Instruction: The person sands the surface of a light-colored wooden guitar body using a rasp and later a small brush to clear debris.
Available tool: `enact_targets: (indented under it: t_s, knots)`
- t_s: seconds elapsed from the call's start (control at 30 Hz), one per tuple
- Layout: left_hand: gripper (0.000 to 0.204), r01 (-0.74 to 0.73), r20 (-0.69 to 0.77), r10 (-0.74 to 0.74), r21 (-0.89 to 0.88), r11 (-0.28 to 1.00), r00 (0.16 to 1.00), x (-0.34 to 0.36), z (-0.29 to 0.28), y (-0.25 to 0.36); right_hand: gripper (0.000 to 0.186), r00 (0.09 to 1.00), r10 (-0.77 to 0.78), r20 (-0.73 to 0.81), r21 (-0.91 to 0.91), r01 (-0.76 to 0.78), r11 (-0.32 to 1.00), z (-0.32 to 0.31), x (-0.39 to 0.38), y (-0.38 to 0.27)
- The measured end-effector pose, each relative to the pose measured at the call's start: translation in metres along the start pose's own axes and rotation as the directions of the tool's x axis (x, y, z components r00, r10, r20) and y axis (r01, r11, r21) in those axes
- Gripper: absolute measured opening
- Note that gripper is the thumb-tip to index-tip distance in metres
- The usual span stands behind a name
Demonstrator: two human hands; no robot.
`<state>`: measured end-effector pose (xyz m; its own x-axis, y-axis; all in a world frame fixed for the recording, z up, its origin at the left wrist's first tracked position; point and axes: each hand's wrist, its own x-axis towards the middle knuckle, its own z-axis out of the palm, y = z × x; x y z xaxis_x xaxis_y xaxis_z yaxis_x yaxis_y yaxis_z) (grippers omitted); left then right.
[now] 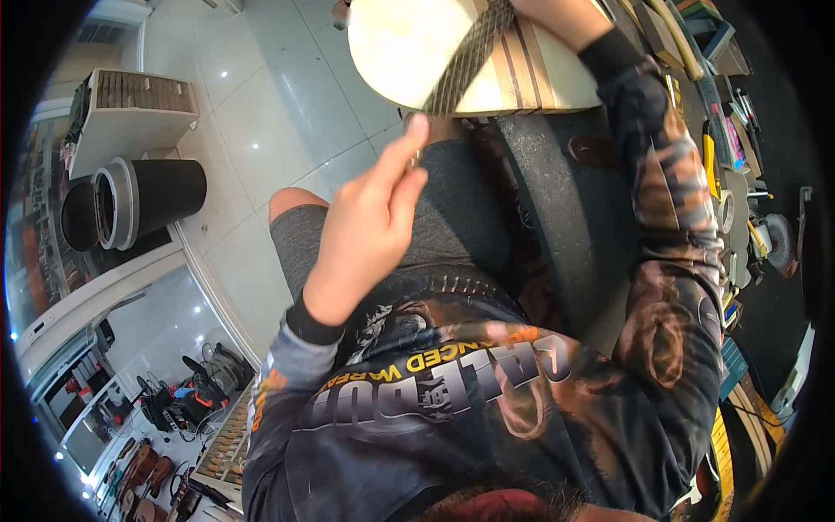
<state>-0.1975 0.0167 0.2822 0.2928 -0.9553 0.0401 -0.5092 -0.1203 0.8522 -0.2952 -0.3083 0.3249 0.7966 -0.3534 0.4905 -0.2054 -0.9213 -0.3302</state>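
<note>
A long metal rasp (463, 68) lies at a slant across a pale wooden board (387, 48) with a rounded end and brown stripes, at the top centre. My left hand (374, 217) holds the rasp's near end, thumb and index finger pressed to it just below the board's edge. My right hand (557, 17) is at the rasp's far end on the board, its fingers cropped by the frame's top and closed round the tool. The board rests over a dark, speckled bench edge (544, 200).
A cluttered dark bench (783, 174) with tools and wood pieces runs along the right. On the left are a black bin (170, 200) and a white cabinet (139, 130) on the tiled floor (296, 104). Several tools and instruments show at the lower left.
</note>
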Motion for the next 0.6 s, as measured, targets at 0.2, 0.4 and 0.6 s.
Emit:
enact_targets:
  t_s: [0.2,0.4,0.6]
  knots:
    - [0.055,-0.108,-0.039,0.109,0.028,0.994,0.993,-0.054,0.003,-0.028,0.012,0.991,-0.042,0.13,0.089,0.03,0.996,0.016,-0.03,-0.036]
    - [0.055,0.0,0.007,0.0,-0.016,1.0,1.0,0.003,0.002,-0.002,0.012,1.0,0.02,0.014,-0.058,-0.019,0.998,0.0,-0.001,0.003]
    - [0.058,-0.152,-0.037,0.155,0.075,0.986,0.987,-0.057,0.002,-0.026,0.014,0.992,-0.024,0.123,0.125,0.008,0.992,0.016,-0.032,-0.042]
